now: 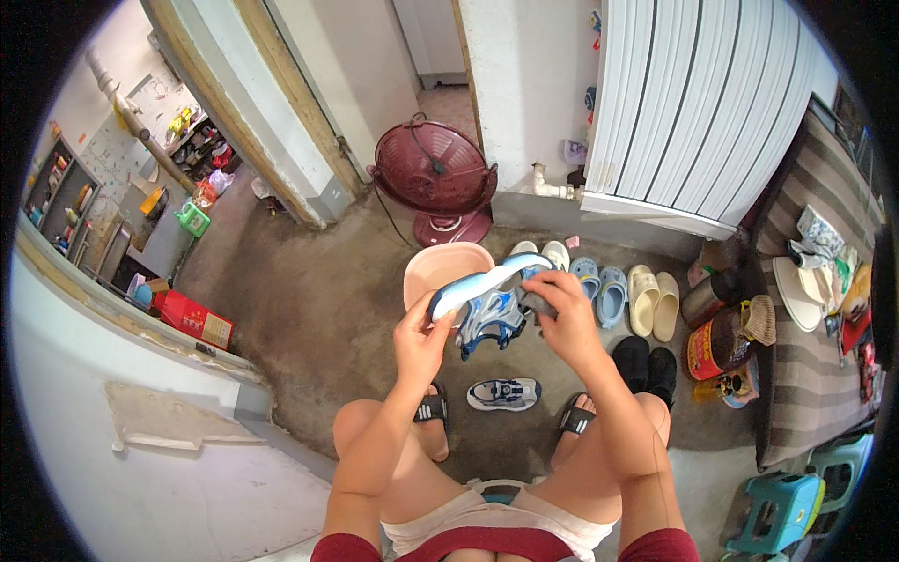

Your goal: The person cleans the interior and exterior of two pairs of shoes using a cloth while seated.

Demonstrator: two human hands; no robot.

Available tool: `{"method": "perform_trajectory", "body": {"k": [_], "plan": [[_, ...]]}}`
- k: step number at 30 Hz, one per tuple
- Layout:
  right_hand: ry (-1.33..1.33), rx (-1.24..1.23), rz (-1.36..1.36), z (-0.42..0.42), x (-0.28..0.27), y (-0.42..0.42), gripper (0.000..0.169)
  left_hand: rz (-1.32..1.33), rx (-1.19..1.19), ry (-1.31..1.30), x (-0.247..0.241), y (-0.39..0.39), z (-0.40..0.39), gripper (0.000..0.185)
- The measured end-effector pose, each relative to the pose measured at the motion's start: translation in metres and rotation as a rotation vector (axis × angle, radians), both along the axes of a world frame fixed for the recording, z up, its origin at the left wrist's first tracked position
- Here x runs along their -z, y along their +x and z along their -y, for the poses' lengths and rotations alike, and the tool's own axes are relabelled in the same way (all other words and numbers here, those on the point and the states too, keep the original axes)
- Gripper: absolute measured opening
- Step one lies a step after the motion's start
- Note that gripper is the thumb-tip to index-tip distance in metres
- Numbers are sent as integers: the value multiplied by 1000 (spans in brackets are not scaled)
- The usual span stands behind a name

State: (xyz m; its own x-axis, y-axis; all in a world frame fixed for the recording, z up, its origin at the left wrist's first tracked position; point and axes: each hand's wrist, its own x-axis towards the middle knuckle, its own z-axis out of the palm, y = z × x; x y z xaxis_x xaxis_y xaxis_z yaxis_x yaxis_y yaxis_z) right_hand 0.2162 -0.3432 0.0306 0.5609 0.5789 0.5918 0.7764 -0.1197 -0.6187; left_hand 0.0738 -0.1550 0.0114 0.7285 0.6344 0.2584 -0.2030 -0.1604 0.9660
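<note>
Raised before me is a blue and grey sandal, tipped on its side so the edge of its white sole faces up. My left hand grips one end of the sole, thumb against its edge. In my right hand is a grey cloth or pad, pinched close to the sandal's other end; whether it touches the sandal I cannot tell. The matching sandal lies on the floor between my feet. Behind the raised sandal stands a pink basin, partly hidden by it.
Beyond the basin stands a maroon fan. Pairs of shoes line the right, including blue clogs, cream clogs and black shoes. A large bottle stands by a striped couch. A red box lies left.
</note>
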Motion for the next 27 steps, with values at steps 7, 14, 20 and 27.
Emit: {"method": "perform_trajectory", "body": {"k": [7, 14, 20, 27], "plan": [[53, -164, 98, -13, -6, -32, 51, -60, 25, 140, 2, -2, 1, 35], [19, -63, 124, -4, 3, -8, 46, -22, -5, 124, -7, 3, 8, 32], [34, -185, 176, -18, -2, -38, 44, -82, -17, 314, 1, 1, 13, 36], [35, -124, 131, -18, 5, -25, 44, -65, -72, 279, -10, 0, 10, 35]]}}
